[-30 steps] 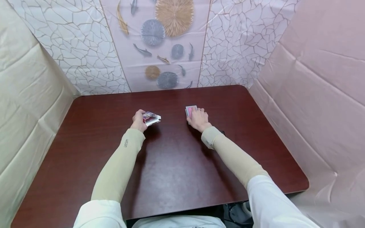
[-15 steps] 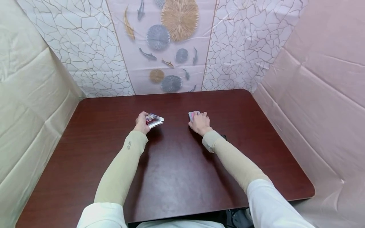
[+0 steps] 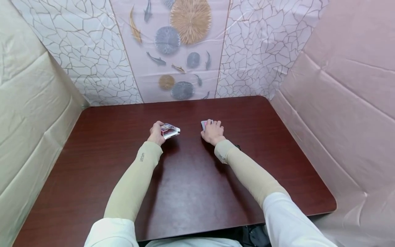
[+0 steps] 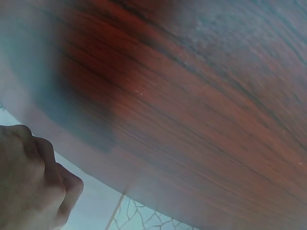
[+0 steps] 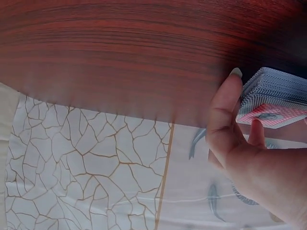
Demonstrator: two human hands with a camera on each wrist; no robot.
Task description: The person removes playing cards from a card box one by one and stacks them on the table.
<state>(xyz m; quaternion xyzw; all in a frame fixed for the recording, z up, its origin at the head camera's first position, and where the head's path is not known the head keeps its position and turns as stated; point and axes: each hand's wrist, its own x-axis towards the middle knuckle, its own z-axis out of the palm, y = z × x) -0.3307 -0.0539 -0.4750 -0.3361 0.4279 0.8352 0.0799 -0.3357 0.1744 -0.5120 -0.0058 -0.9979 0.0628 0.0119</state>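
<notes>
My left hand (image 3: 156, 133) grips a small card box (image 3: 169, 130) by its left end, above the table. The box has a dark printed face and white inner flaps, and its open end points right. Only the knuckles of the left hand (image 4: 33, 182) show in the left wrist view, where the box is hidden. To the right, my right hand (image 3: 213, 133) holds a deck of playing cards (image 3: 204, 125) from above. Up close, the squared deck (image 5: 276, 91) shows a red patterned back, with fingers of the right hand (image 5: 254, 163) along its side and on its back.
A dark reddish-brown wooden table (image 3: 185, 192) spans the space in front of me. Patterned cloth (image 3: 182, 51) hangs behind its far edge, and a pale cloth wall (image 3: 333, 103) stands on the right. Another pale cloth wall (image 3: 31, 103) closes the left side.
My left hand has shifted slightly right with the card box, closer to the deck. My right hand stays in place, its fingers covering more of the deck. The head view tilts slightly.
</notes>
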